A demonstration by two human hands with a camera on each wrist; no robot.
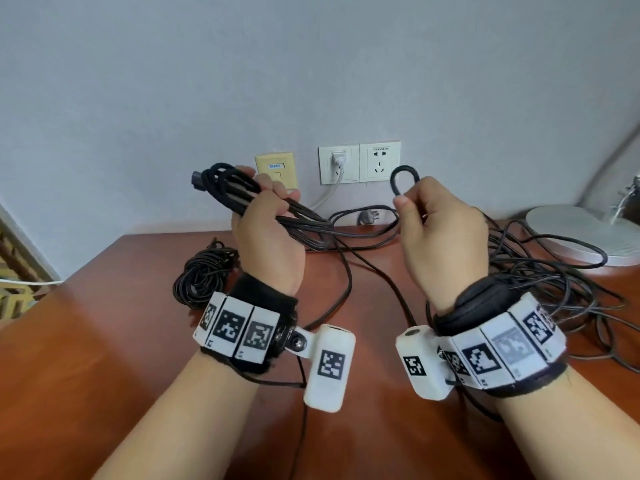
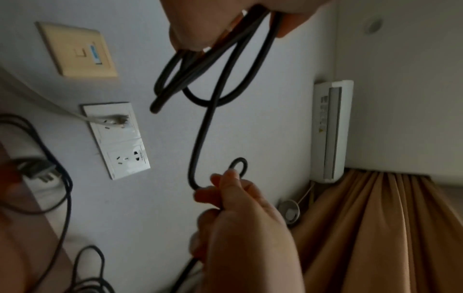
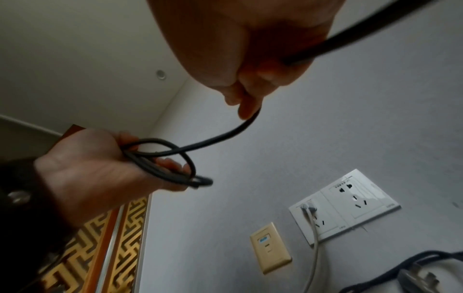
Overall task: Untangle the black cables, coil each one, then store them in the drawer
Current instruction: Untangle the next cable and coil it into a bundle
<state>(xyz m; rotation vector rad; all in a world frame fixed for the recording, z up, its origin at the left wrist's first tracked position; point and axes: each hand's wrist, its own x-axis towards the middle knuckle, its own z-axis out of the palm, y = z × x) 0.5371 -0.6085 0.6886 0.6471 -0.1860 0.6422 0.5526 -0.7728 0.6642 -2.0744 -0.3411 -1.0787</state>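
Note:
My left hand (image 1: 273, 199) is raised above the desk and grips a bundle of thick black cable loops (image 1: 239, 188), whose connector end sticks out to the left. The same cable runs across to my right hand (image 1: 412, 199), which pinches a small loop (image 1: 403, 178) of it between thumb and fingers. In the left wrist view the looped cable (image 2: 200, 83) hangs from my left hand and leads to the right hand (image 2: 225, 190). A coiled thin black cable (image 1: 204, 275) lies on the desk at the left. No drawer is in view.
A loose tangle of black cables (image 1: 554, 282) spreads over the right of the wooden desk (image 1: 104, 341), partly over a round white lamp base (image 1: 581, 233). A grey plug (image 1: 369, 216) lies at the back edge under the wall sockets (image 1: 360, 162).

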